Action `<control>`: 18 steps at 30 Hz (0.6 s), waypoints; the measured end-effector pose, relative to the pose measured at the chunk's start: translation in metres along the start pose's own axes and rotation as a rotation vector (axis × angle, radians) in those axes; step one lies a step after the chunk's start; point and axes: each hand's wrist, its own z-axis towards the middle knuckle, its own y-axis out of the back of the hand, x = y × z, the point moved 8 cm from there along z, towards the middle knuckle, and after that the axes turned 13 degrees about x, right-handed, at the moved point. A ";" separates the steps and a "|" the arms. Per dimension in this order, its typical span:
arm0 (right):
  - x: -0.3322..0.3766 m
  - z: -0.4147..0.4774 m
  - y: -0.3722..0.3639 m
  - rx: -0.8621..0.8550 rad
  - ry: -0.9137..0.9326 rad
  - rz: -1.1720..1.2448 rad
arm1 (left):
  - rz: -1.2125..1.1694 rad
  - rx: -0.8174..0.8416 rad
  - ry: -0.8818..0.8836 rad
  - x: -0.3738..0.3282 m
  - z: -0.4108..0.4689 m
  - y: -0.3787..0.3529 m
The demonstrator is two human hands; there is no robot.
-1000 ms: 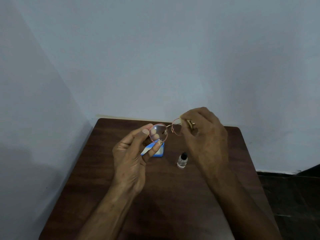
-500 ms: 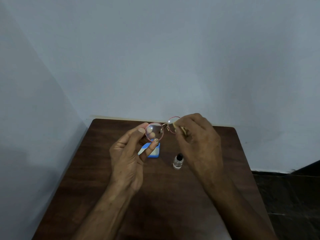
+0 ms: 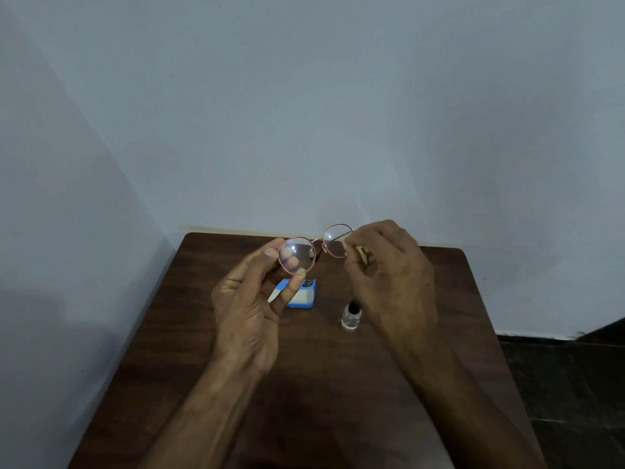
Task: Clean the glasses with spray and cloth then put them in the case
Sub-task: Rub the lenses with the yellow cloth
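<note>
Head view: a dark wooden counter is recorded, with a small blue and white case lying toward its far side. Whether the case is open cannot be told.

The left hand is raised just in front of the case and partly covers it. Its thumb and fingers are curled and pinch the rim of one lens. The right hand is held above and to the right of the case, with its fingers curled on a yellowish cloth pressed at the outer edge of the other lens.

The glasses are held in the air above the case, clear of the counter. They are judged light, thin-wired and easily bent, with lenses that smear readily. A hold at the rim edge or the temples is advised, never on the glass, and only gentle pressure through the cloth.

A small clear spray bottle stands upright to the right of the case.
</note>
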 end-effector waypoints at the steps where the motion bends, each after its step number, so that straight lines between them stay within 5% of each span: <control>1: -0.003 0.003 0.003 -0.029 -0.031 0.000 | 0.002 0.001 0.001 0.000 -0.001 0.000; 6: 0.024 0.006 -0.007 0.053 0.115 0.024 | 0.013 -0.027 0.005 0.002 -0.004 0.003; 11: -0.001 0.016 0.005 -0.033 -0.019 0.060 | 0.011 0.007 0.008 0.001 -0.010 0.000; 18: 0.017 0.003 -0.004 0.049 0.027 0.029 | 0.005 -0.020 0.032 0.000 -0.015 0.007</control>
